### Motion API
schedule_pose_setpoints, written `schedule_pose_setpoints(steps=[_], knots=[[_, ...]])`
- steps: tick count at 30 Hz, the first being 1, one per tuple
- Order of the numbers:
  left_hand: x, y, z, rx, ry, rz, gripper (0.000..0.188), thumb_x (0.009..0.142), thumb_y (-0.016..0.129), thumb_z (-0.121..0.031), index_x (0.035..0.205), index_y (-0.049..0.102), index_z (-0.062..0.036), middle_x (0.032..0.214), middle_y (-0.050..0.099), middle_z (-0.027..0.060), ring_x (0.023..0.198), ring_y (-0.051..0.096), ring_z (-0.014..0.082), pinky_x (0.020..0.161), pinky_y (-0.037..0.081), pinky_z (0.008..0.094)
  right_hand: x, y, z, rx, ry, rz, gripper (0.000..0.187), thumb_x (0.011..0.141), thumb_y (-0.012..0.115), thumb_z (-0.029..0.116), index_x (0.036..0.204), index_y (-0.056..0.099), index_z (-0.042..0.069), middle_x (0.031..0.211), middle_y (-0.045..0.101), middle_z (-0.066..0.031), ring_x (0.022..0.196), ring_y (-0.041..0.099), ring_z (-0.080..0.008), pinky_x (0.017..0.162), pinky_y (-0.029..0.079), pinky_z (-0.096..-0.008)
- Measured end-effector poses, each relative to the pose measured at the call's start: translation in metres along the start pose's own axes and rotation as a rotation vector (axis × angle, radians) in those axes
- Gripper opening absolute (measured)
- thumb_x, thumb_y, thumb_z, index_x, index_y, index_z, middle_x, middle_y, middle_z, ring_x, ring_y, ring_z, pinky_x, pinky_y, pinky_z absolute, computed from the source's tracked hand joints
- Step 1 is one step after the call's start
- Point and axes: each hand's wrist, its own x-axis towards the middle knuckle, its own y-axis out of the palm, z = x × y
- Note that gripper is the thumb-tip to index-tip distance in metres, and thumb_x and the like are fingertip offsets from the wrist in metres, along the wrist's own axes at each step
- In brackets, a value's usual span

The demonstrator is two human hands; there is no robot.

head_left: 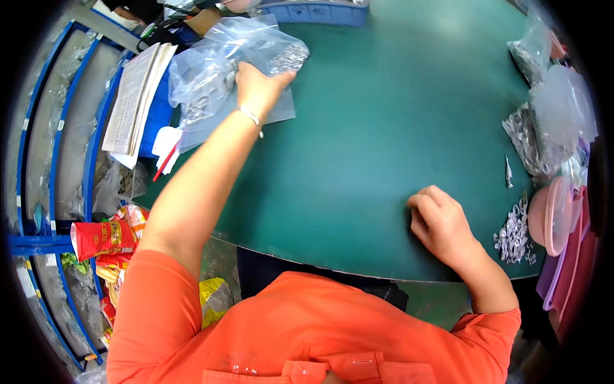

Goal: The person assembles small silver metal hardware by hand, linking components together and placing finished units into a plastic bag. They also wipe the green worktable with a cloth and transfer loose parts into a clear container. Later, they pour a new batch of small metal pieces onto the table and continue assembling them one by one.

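Observation:
At the far left of the table, my left hand (261, 91) is closed on a clear plastic bag (220, 54). Small silvery metal parts (289, 59) show through the plastic beside my thumb. My right hand (440, 224) rests near the table's front edge on the right, its fingers curled in, with nothing visible in them. Right of that hand lies a loose heap of small silvery metal parts (513, 235). A single slim metal piece (508, 171) lies beyond the heap.
Papers (137, 96) and a red pen (165, 162) are at the green table's (358, 141) left edge. A blue tray (316, 14) stands at the back. Bags of metal parts (534, 137) and a pink tub (550, 214) line the right side. Blue-framed shelving (70, 89) stands left.

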Motion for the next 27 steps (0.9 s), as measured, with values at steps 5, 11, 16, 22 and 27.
schedule_pose_setpoints(steps=[5, 11, 16, 22, 27], knots=[[0.022, 0.017, 0.005, -0.467, -0.222, 0.024, 0.045, 0.085, 0.062, -0.025, 0.116, 0.053, 0.0068, 0.112, 0.059, 0.0179, 0.101, 0.057, 0.0241, 0.088, 0.043, 0.0307, -0.023, -0.002, -0.016, 0.671, 0.604, -0.126, 0.012, 0.077, 0.051, -0.006, 0.086, 0.057, -0.002, 0.074, 0.060, -0.0058, 0.065, 0.058, -0.0111, 0.060, 0.047, -0.0235], [-0.018, -0.005, -0.010, -0.898, 0.087, 0.141, 0.028, 0.093, 0.049, -0.019, 0.103, 0.056, 0.0056, 0.106, 0.061, 0.0165, 0.099, 0.058, 0.0220, 0.091, 0.042, 0.0336, -0.057, -0.014, -0.013, 0.538, 0.709, -0.257, 0.014, 0.078, 0.049, -0.005, 0.088, 0.059, -0.003, 0.077, 0.060, -0.0047, 0.070, 0.057, -0.0097, 0.065, 0.047, -0.0218], [-0.098, -0.042, -0.032, -1.010, 0.132, 0.633, 0.023, 0.094, 0.048, -0.019, 0.095, 0.055, 0.0027, 0.099, 0.062, 0.0202, 0.093, 0.060, 0.0244, 0.088, 0.044, 0.0354, -0.060, 0.009, 0.014, 0.063, 0.345, -0.285, 0.016, 0.075, 0.062, 0.003, 0.090, 0.061, 0.001, 0.088, 0.057, -0.0113, 0.081, 0.057, -0.0267, 0.072, 0.047, -0.0321], [-0.163, -0.053, 0.000, -0.910, -0.422, 0.804, 0.024, 0.087, 0.059, -0.017, 0.105, 0.053, -0.0022, 0.096, 0.062, 0.0136, 0.084, 0.063, 0.0214, 0.073, 0.051, 0.0313, -0.052, 0.035, 0.013, -0.173, 0.249, -0.380, 0.011, 0.070, 0.066, 0.006, 0.078, 0.058, 0.004, 0.079, 0.053, -0.0117, 0.075, 0.052, -0.0306, 0.069, 0.045, -0.0406], [-0.174, -0.096, 0.035, -0.552, -0.108, 0.615, 0.035, 0.077, 0.068, -0.011, 0.108, 0.055, -0.0003, 0.099, 0.059, 0.0091, 0.080, 0.058, 0.0138, 0.069, 0.047, 0.0237, -0.077, 0.005, -0.023, -0.541, 0.373, -0.534, 0.004, 0.074, 0.059, 0.002, 0.077, 0.059, 0.002, 0.078, 0.056, -0.0145, 0.079, 0.053, -0.0337, 0.071, 0.044, -0.0411]])
